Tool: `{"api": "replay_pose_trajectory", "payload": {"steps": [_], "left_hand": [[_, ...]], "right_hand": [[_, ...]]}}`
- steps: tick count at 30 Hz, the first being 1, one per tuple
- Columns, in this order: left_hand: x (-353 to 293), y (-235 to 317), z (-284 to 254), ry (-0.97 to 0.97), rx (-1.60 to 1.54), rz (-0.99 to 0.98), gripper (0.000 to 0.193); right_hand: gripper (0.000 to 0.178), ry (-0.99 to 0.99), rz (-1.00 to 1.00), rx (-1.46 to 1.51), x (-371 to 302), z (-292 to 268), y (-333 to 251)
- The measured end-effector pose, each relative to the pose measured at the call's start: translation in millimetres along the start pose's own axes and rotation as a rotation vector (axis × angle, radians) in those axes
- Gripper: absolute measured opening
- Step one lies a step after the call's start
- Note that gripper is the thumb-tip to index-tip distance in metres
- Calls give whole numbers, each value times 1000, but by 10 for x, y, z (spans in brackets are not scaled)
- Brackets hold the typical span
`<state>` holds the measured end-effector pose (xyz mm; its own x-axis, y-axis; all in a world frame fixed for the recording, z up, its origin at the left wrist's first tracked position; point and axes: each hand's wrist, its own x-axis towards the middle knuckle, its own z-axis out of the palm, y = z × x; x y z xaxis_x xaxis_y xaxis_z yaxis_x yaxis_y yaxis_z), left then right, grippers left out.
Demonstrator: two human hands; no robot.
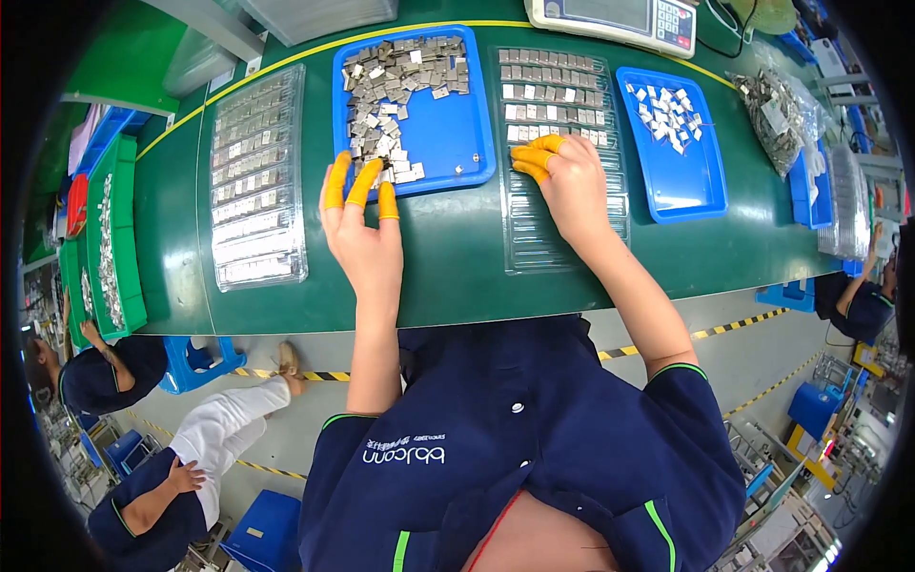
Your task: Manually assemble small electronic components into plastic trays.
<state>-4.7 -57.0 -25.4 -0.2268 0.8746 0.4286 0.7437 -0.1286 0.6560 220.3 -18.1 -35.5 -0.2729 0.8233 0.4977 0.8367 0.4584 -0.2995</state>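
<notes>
My left hand [367, 238], with yellow finger cots, reaches over the near-left corner of a blue tray [438, 143]. Its fingers are spread, and the tips touch or hover just above small silvery rectangular metal parts [381, 124] heaped there. My right hand [575, 186], also in yellow cots, is over a clear plastic tray with ridged rows [534, 234]. Its fingertips are pinched together at the left part of a row; whatever they hold is hidden. Farther up that clear tray, several rows are filled with the same metal parts, while nearer rows show bare plastic.
A filled clear tray [257, 181] lies at left. On the right are a smaller blue tray [686, 195] with white pieces, a bag of metal parts [770, 119] and stacked clear trays [848, 205]. A scale [620, 24] stands behind; green bins [119, 238] at far left. Other people work nearby.
</notes>
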Motion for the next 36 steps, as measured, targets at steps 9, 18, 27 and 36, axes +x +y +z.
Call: {"api": "replay_pose_trajectory", "payload": {"steps": [9,18,27,36], "left_hand": [[37,-122,15,36,-81,-120,43],[-5,-247,59,91,-404,-219,41],[-24,-236,31,65,-522,-274,43],[-28,-277,73,100,-556,-280,48]], "right_hand": [[13,-45,9,103,130,-199,-42],[24,-207,-258,381,887,37,-443],[19,-391,-525,286,1034,619,-537],[23,-398,-538,544,898,623,-612]]}}
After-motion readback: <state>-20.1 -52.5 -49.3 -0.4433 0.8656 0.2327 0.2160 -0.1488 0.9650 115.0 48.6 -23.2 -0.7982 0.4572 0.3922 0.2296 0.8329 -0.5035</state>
